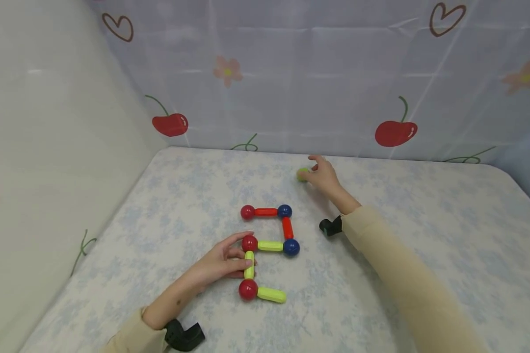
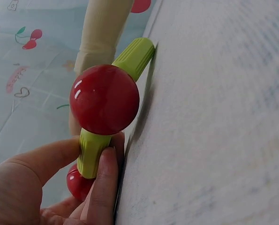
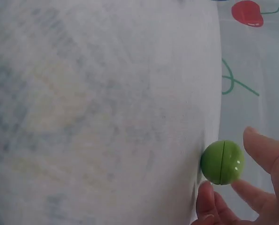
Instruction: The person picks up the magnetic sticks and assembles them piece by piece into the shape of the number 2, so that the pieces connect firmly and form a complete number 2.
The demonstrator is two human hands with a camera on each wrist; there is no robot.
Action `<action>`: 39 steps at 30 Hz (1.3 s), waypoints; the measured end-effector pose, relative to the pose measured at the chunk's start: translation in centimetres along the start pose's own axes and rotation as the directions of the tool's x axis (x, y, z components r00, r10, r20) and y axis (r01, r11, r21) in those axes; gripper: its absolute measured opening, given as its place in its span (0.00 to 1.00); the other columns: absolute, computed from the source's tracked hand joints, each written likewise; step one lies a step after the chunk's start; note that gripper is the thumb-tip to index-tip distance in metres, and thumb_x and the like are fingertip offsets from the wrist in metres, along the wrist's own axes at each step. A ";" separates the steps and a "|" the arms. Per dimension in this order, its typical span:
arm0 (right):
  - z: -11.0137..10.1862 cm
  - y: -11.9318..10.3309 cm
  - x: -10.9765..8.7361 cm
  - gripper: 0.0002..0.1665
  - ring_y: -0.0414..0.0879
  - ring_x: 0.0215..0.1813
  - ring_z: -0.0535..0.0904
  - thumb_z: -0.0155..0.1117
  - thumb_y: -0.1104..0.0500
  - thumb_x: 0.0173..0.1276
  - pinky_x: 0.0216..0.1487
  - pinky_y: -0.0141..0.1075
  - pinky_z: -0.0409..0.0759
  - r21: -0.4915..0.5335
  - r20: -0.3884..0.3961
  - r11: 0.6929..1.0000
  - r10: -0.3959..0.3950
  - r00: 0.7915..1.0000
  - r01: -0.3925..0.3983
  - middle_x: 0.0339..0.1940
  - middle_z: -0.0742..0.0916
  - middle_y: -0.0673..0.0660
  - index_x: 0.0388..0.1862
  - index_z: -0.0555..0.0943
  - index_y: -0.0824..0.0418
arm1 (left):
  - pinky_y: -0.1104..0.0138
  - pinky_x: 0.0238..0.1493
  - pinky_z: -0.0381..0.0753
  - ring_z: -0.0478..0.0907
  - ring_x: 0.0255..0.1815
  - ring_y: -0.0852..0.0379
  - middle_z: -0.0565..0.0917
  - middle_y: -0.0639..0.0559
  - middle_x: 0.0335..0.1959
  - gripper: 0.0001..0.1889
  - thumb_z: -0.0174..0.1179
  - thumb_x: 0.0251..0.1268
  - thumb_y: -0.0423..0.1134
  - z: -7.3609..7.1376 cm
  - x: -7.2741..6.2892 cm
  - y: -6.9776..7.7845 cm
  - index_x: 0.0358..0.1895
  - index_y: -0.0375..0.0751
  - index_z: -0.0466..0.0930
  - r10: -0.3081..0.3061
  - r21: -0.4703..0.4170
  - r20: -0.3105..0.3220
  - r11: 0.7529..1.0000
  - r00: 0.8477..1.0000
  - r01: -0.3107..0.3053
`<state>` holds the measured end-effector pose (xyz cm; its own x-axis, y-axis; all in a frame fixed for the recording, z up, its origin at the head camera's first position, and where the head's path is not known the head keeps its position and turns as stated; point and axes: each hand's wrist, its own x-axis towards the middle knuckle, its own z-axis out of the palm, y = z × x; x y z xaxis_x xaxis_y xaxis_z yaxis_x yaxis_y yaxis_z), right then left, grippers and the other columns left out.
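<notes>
My left hand holds a yellow-green magnetic rod between thumb and fingers. A red ball joins its far end and another red ball its near end. From the near ball, a second yellow-green rod points right with a free end. The rest of the chain has a yellow-green rod, two blue balls, two red rods and a third red ball. Toward the back, my right hand is at a green ball, fingers spread around it, one fingertip apart from it.
The pieces lie on a pale blue-patterned tabletop. A curtain with cherries, hearts and flowers hangs behind the back edge. Black wrist devices sit at both cuffs.
</notes>
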<state>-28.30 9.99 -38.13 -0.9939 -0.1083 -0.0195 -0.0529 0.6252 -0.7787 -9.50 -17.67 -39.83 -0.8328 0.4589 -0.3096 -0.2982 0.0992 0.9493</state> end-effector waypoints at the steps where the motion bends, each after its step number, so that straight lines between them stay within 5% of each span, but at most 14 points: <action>1: 0.0 0.0 0.2 0.34 0.59 0.49 0.69 0.60 0.54 0.67 0.47 0.49 0.71 -0.017 0.015 1.000 -0.007 1.000 0.007 0.53 0.72 0.68 0.68 0.64 0.65 | 0.57 0.43 0.79 0.81 0.39 0.48 0.80 0.41 0.38 0.35 0.62 0.62 0.34 0.0 0.0 0.0 0.71 0.44 0.56 0.000 0.007 -0.003 1.000 1.000 0.000; 7: 0.3 0.4 0.5 0.25 0.58 0.53 0.71 0.60 0.57 0.67 0.51 0.47 0.71 -0.053 0.014 0.999 -0.007 1.000 0.008 0.54 0.76 0.67 0.60 0.73 0.67 | 0.57 0.42 0.79 0.81 0.38 0.48 0.81 0.41 0.38 0.36 0.62 0.61 0.32 0.1 0.1 0.0 0.71 0.43 0.56 0.014 0.020 -0.013 1.000 1.000 -0.014; 13: -1.3 0.6 -1.6 0.27 0.55 0.53 0.70 0.60 0.56 0.68 0.49 0.45 0.71 0.141 0.028 0.989 0.034 0.999 -0.037 0.55 0.75 0.64 0.63 0.71 0.66 | 0.58 0.42 0.79 0.81 0.37 0.49 0.81 0.41 0.38 0.36 0.62 0.61 0.31 0.1 0.2 0.5 0.71 0.41 0.55 0.028 0.036 -0.006 0.999 1.000 -0.028; 19: -3.3 -0.3 -5.7 0.27 0.55 0.49 0.75 0.61 0.56 0.68 0.50 0.45 0.73 0.307 0.077 0.951 -0.011 0.997 -0.013 0.51 0.76 0.62 0.63 0.70 0.64 | 0.58 0.42 0.79 0.81 0.37 0.50 0.81 0.41 0.38 0.37 0.63 0.60 0.32 0.1 0.4 0.9 0.71 0.42 0.56 0.029 0.034 -0.007 0.999 1.000 -0.029; 27: -3.3 -0.8 -13.4 0.28 0.49 0.49 0.79 0.64 0.56 0.65 0.51 0.41 0.75 0.365 0.145 0.930 -0.111 0.983 0.051 0.51 0.77 0.62 0.62 0.71 0.64 | 0.60 0.42 0.79 0.81 0.38 0.49 0.76 0.38 0.49 0.45 0.65 0.59 0.33 0.1 -0.3 1.2 0.75 0.49 0.45 0.088 0.107 -0.017 0.991 0.996 -0.086; 30: -3.0 -0.3 -15.6 0.28 0.47 0.47 0.80 0.65 0.57 0.64 0.49 0.40 0.76 0.384 0.179 0.923 -0.096 0.979 0.020 0.50 0.77 0.61 0.61 0.72 0.65 | 0.61 0.44 0.78 0.78 0.45 0.49 0.69 0.40 0.58 0.47 0.68 0.55 0.34 0.0 -1.1 1.5 0.75 0.55 0.47 0.103 0.212 0.042 0.971 0.994 -0.110; 34: -2.5 0.3 -17.8 0.27 0.47 0.46 0.80 0.65 0.59 0.64 0.46 0.38 0.78 0.409 0.223 0.913 -0.097 0.970 -0.002 0.52 0.77 0.62 0.60 0.72 0.67 | 0.64 0.51 0.74 0.68 0.57 0.48 0.59 0.42 0.64 0.39 0.70 0.52 0.33 0.0 -2.1 1.7 0.69 0.52 0.63 0.117 0.363 0.169 0.916 0.979 -0.173; 39: -1.6 0.5 -19.3 0.26 0.49 0.43 0.81 0.65 0.62 0.63 0.42 0.37 0.79 0.442 0.274 0.896 -0.182 0.944 0.045 0.53 0.77 0.63 0.59 0.72 0.70 | 0.66 0.52 0.73 0.62 0.63 0.43 0.55 0.39 0.68 0.18 0.70 0.52 0.32 0.5 -2.5 1.6 0.48 0.47 0.82 0.147 0.448 0.168 0.870 0.975 -0.208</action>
<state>-9.32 13.59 -37.13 -0.9024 -0.4283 -0.0485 -0.0492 0.2141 -0.9756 -7.71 -18.22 -37.49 -0.7774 0.6102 -0.1529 0.1230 0.3857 0.9144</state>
